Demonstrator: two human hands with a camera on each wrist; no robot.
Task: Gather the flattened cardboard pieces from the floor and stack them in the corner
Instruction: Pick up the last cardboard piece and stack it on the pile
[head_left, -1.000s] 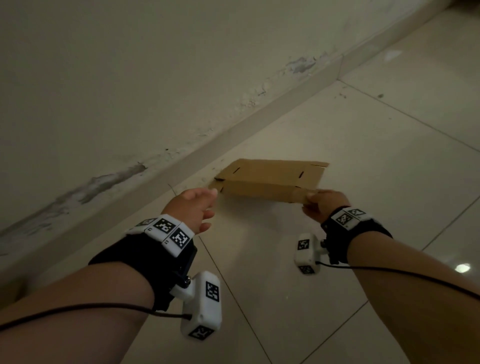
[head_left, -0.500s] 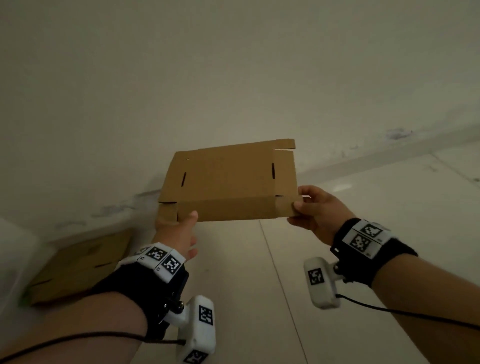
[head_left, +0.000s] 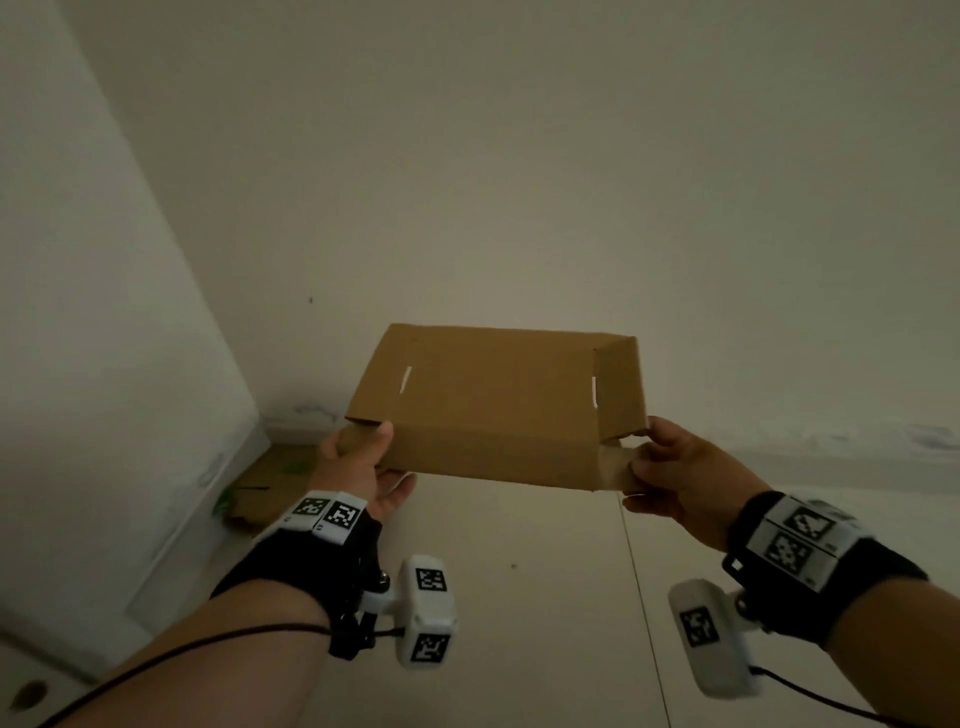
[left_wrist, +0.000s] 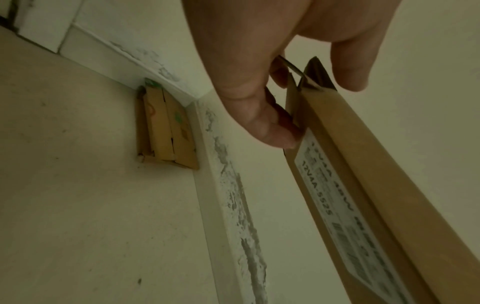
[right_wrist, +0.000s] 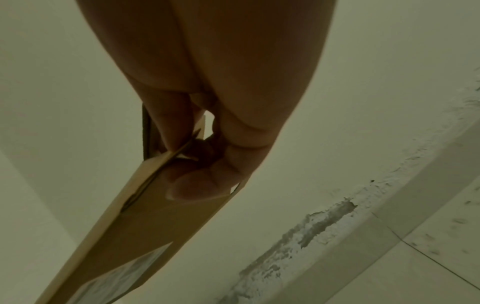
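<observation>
A flattened brown cardboard box (head_left: 493, 400) is held up in the air in front of the wall, roughly level. My left hand (head_left: 363, 457) pinches its near left corner flap, thumb on top. My right hand (head_left: 660, 457) pinches its near right corner flap. The left wrist view shows the cardboard box (left_wrist: 363, 185) edge-on with a white printed label on its underside, my left hand (left_wrist: 280, 127) gripping its end. In the right wrist view my right hand (right_wrist: 197, 164) pinches the cardboard box (right_wrist: 155, 222). A stack of flattened cardboard (head_left: 275, 478) lies on the floor in the corner, also seen as the stack (left_wrist: 166, 127) in the left wrist view.
Two white walls meet at the corner (head_left: 262, 415), with a scuffed, peeling skirting board (left_wrist: 228, 185) along their base. Pale floor tiles (head_left: 519, 597) stretch between me and the corner. A white panel with a round hole (head_left: 28, 693) sits at the lower left.
The cardboard has been lifted from the floor by both hands and carried leftward towards the corner; the view has swung so the corner stack now lies just beyond my left hand.
</observation>
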